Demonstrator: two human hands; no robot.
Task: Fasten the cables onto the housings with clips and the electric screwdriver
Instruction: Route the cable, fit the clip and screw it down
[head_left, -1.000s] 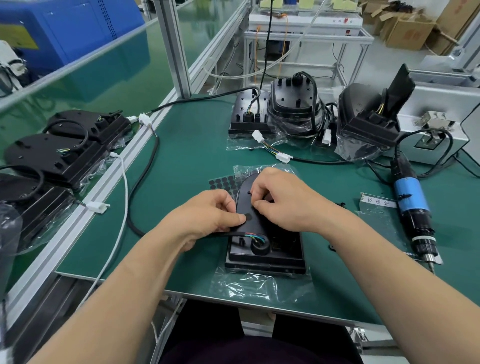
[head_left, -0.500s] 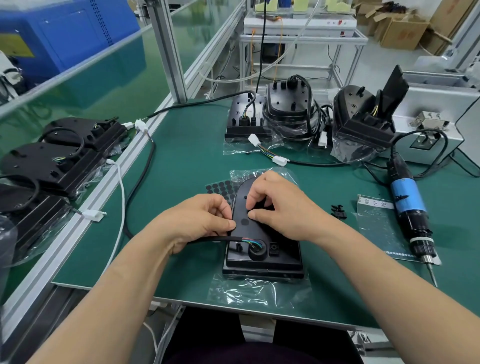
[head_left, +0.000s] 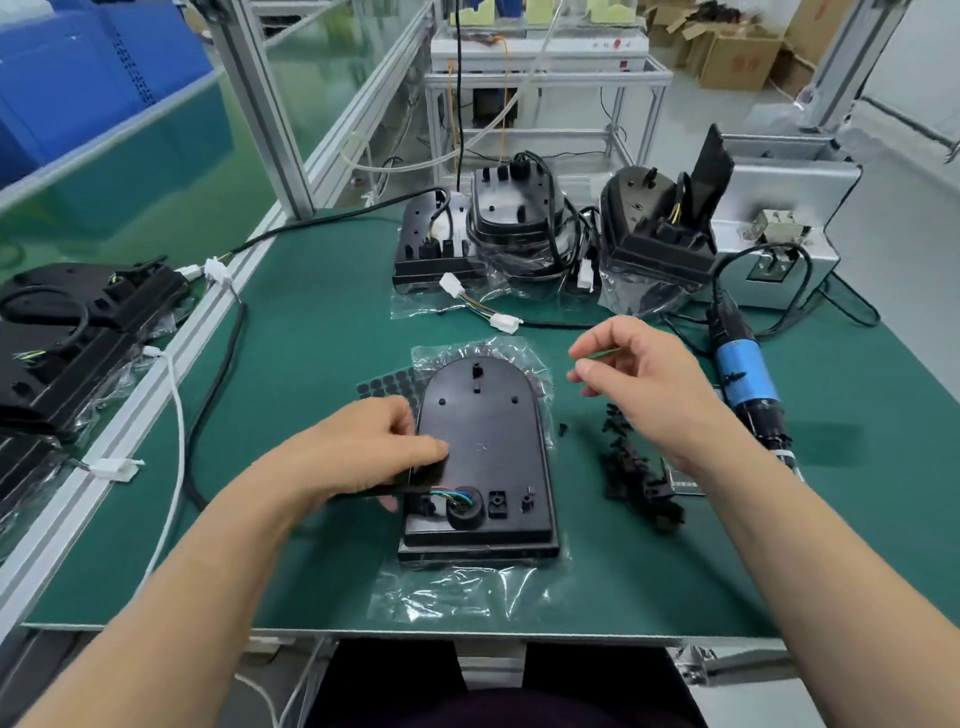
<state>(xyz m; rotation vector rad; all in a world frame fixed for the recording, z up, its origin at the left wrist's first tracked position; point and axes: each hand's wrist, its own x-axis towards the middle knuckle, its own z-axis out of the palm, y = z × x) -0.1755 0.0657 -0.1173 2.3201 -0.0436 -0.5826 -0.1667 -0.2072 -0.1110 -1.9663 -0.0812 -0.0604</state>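
Housing (head_left: 483, 447): lay flat near desk's (head_left: 322, 322) front edge, long axis front-to-back. Cable (head_left: 358, 496): pinched by left hand (head_left: 363, 452) at housing's near-left corner. Clips (head_left: 636, 475): heaped right of housing, nearest right hand (head_left: 639, 379), which hovered slack-fingered, apparently empty.

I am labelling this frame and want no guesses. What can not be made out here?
Head view, all four:
1. Cable beyond the housing edge: the left hand gripping it covers it.
2. Screwdriver tip: behind the right forearm.
3. Whether the right hand pinches anything: fingertips blurred.
4. Number of clips in the pile: small, blurred.
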